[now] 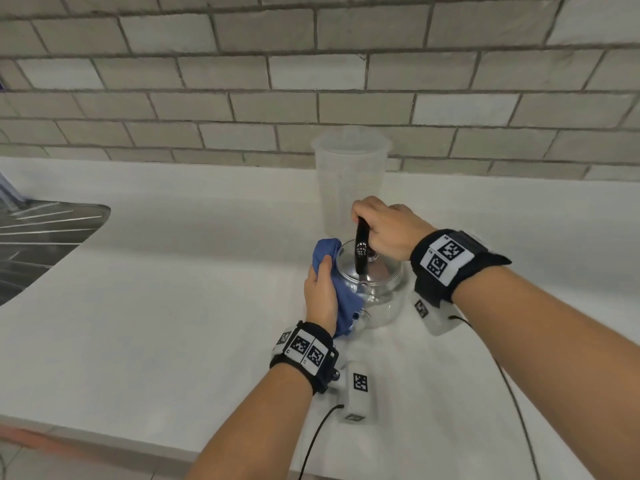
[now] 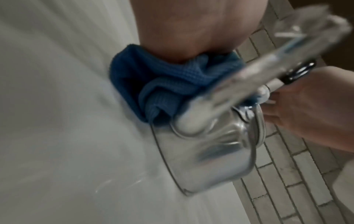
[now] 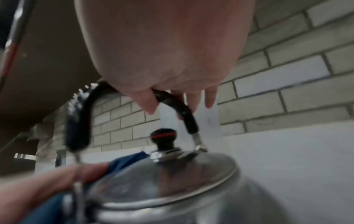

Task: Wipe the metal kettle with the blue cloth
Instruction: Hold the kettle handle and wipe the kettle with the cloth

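Observation:
A shiny metal kettle (image 1: 375,289) stands on the white counter (image 1: 173,306), with a domed lid (image 3: 172,171) and a black knob (image 3: 164,137). My right hand (image 1: 384,230) grips its black arched handle (image 1: 362,247) from above; the fingers curl round the handle (image 3: 176,104) in the right wrist view. My left hand (image 1: 320,296) holds a bunched blue cloth (image 1: 332,289) and presses it against the kettle's left side. In the left wrist view the cloth (image 2: 168,84) sits beside the blurred kettle (image 2: 208,151). The kettle's spout is hidden.
A clear plastic jug (image 1: 351,181) stands just behind the kettle against the grey brick-tile wall (image 1: 311,81). A metal sink drainer (image 1: 38,244) lies at the far left. The counter's front edge (image 1: 104,441) runs close below my forearms.

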`<state>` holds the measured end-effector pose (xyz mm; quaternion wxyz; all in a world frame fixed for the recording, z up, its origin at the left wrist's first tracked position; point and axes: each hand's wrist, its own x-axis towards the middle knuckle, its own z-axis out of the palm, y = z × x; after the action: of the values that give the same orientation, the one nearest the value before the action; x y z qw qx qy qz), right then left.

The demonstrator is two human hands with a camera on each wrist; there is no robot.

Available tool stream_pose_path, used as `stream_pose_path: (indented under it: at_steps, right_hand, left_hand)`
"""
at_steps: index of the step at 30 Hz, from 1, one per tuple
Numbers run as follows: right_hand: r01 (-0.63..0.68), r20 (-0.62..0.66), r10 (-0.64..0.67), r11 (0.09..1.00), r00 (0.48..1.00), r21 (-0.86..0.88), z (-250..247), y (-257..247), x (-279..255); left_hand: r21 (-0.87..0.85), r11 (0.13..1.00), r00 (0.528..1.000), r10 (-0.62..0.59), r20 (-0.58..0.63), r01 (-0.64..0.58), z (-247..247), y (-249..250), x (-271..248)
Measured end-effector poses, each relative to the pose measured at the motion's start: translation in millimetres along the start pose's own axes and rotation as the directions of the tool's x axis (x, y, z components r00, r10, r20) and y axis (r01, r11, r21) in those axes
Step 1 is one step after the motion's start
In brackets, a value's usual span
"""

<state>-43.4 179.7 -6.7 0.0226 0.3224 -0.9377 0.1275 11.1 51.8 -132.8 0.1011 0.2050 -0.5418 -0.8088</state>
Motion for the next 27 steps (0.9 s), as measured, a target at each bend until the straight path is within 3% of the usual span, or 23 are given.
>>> stream_pose_path:
  at_steps: [3,5,9,11,16,19,23,27]
  right_hand:
    - [-0.164,-0.108,0.163,0.987,0.981,0.001,10,-6,2]
    - [-0.231,-0.06,0.233,0.972,0.971,0.03,7,-10,3]
    - [-0.115,0.234,0.094,0.99,0.968,0.077,-11,3,1]
    - [-0.05,0.266,0.039,0.998,0.963,0.033,-18,13,-3]
    - [0.003,0.115,0.008,0.996,0.993,-0.089,-10,18,-6]
    - [-0.1,0.007,0.101,0.991,0.995,-0.093,0,14,-9]
    - [-0.293,-0.196,0.275,0.954,0.941,-0.07,7,9,-10]
    - [-0.396,-0.257,0.368,0.916,0.893,-0.066,6,4,-12]
  left_hand:
    - [-0.047,0.997,0.998,-0.063,0.014,0.063,-3,1,-3]
    - [-0.067,0.992,0.994,-0.108,0.031,0.11,-7,3,-3]
    - [-0.093,0.977,0.982,-0.19,0.018,0.191,-11,8,-5]
    - [-0.109,0.975,0.981,-0.193,0.02,0.194,-9,7,-6]
    - [-0.187,0.966,0.983,-0.181,0.016,0.18,-9,2,-3]
    - [-0.293,0.931,0.975,-0.223,0.02,0.219,-13,-3,-2]
    - [-0.346,0.912,0.973,-0.229,0.017,0.221,-4,-7,-14]
    - [-0.255,0.937,0.952,-0.277,-0.127,0.239,18,-10,-15]
